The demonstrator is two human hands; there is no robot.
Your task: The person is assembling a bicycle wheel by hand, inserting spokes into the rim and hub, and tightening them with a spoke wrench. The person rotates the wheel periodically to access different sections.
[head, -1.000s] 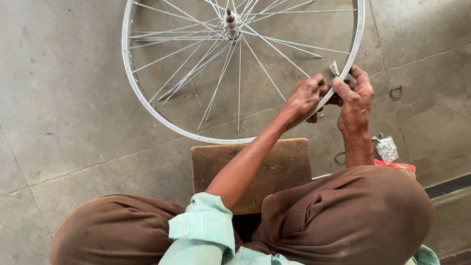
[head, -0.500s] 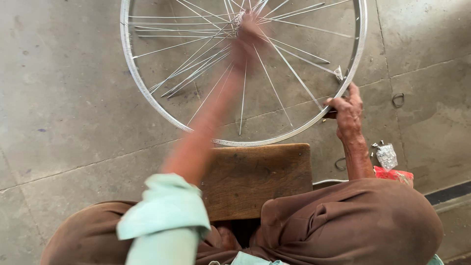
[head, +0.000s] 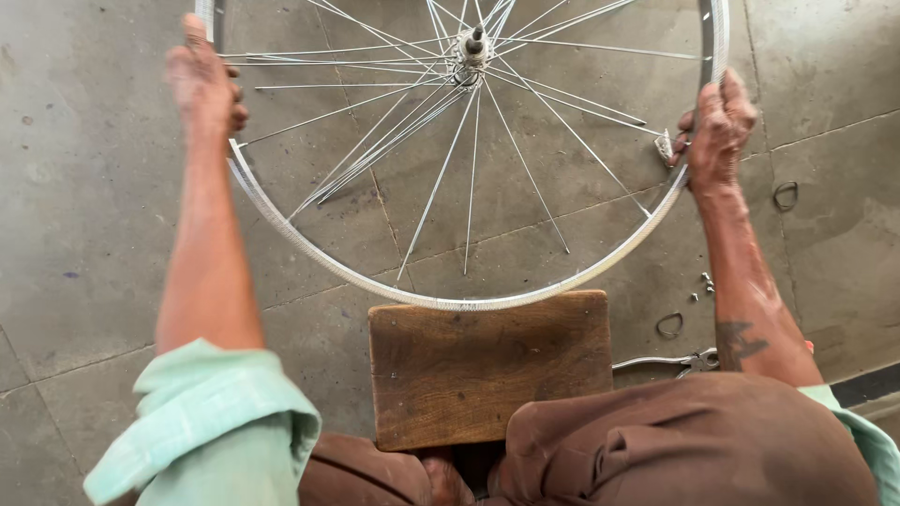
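Observation:
A silver bicycle wheel rim (head: 450, 302) with thin spokes and a central hub (head: 471, 56) is held above the concrete floor. My left hand (head: 202, 80) grips the rim on its left side. On the rim's right side my right hand (head: 717, 126) is closed around the rim, with a small metal tool (head: 665, 147) beside its fingers. Several spokes hang loose and do not reach the rim. The rim's lower edge sits just above a brown wooden stool (head: 487, 365) in front of my knees.
Pliers (head: 670, 361) lie on the floor right of the stool. Two small metal rings (head: 668, 325) (head: 786, 195) and tiny metal bits (head: 703, 283) lie nearby. My brown-clad knees fill the bottom of the view.
My left hand left the right side of the rim, swept across the spokes and now grips the rim's left side. The right hand stayed on the right side, and the view moved closer.

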